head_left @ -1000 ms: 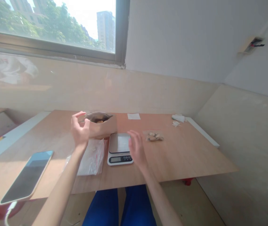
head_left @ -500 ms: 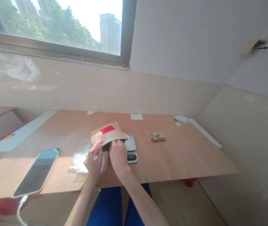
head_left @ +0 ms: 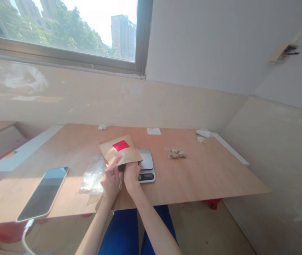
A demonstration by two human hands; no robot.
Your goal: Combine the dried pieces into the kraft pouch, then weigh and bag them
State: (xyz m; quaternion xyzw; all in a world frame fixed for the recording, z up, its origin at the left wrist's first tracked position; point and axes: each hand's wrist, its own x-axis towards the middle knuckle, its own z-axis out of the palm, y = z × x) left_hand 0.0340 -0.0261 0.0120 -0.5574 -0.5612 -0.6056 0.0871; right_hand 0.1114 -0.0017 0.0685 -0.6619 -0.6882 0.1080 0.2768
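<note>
A brown kraft paper bag [head_left: 110,147] with a red label lies tilted, its dark open mouth facing me. My left hand [head_left: 110,179] is closed on the near left edge of that mouth. Inside the opening are the fingers of my right hand [head_left: 131,176], hidden by the paper, so what they touch cannot be seen. The bag partly covers a kitchen scale [head_left: 147,161] with a steel plate and a dark display. Clear plastic bags [head_left: 91,179] lie beneath and left of my left hand.
Right of the scale lies a clear packet of light brown pieces [head_left: 176,153]. A phone [head_left: 43,194] with a white cable lies at the left. White paper [head_left: 154,131] and crumpled scraps [head_left: 200,139] sit toward the table's back edge [head_left: 177,129].
My right hand has gone deeper into the paper bag, its fingers now out of sight. The bag's top side has bulged and its label turned more toward me. My left hand has shifted slightly right.
</note>
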